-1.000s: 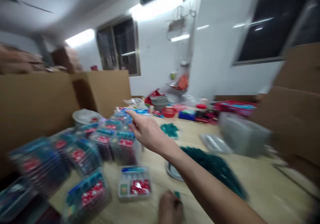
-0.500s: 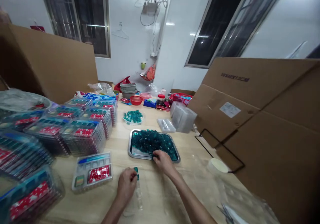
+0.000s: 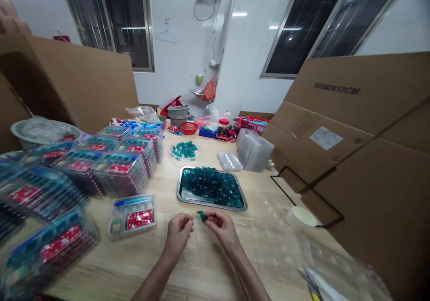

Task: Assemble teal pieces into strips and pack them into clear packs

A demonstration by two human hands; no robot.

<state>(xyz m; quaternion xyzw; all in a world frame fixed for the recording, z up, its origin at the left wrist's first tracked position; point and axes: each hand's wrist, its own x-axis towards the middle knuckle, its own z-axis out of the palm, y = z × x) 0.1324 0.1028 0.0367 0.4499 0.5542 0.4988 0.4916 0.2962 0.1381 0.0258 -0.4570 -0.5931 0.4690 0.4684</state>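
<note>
Left of the metal tray [image 3: 187, 195], filled clear cases [image 3: 119, 178] stand in stacks; between them and the tray, but nearer the person, a single filled case [image 3: 132, 216] lies flat; in front of the tray's left end comes the left hand [image 3: 178, 234], its forearm slanting up and inward, fingers curled with the thumb drawn close to them; I cannot tell whether they hold anything; just in front of the tray's near rim, a teal piece [image 3: 202, 216] is pinched at the fingertips of the right hand [image 3: 222, 231], which points leftward, its forearm rising from the tray's right-front side; right of the tray lies a tape roll [image 3: 302, 217].
</note>
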